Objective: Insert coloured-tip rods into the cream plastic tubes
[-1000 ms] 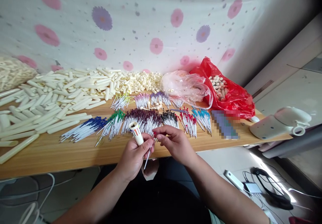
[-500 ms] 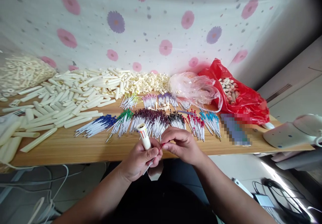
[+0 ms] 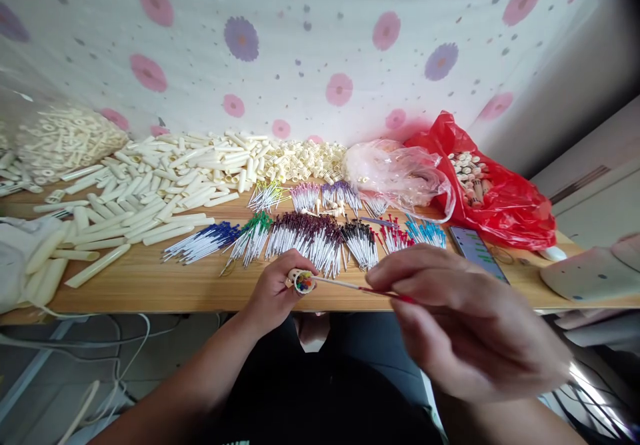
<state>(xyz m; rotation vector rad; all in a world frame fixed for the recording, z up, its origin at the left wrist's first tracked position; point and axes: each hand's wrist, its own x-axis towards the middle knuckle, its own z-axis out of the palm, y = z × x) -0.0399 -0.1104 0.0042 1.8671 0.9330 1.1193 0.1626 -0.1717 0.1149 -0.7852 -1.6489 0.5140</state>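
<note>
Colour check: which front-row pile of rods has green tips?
The second pile from the left, between the blue pile and the maroon pile; no other front pile is green-tipped.

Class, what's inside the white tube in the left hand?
In the white tube, coloured bits, blue and orange included, show at its mouth; its wall and the left hand hide anything deeper.

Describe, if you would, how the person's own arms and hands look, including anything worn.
The left hand and right hand wear no gloves; the right is blurred. No sleeve covers the left forearm or the visible part of the right forearm. The left wrist shows no watch or bracelet.
</note>
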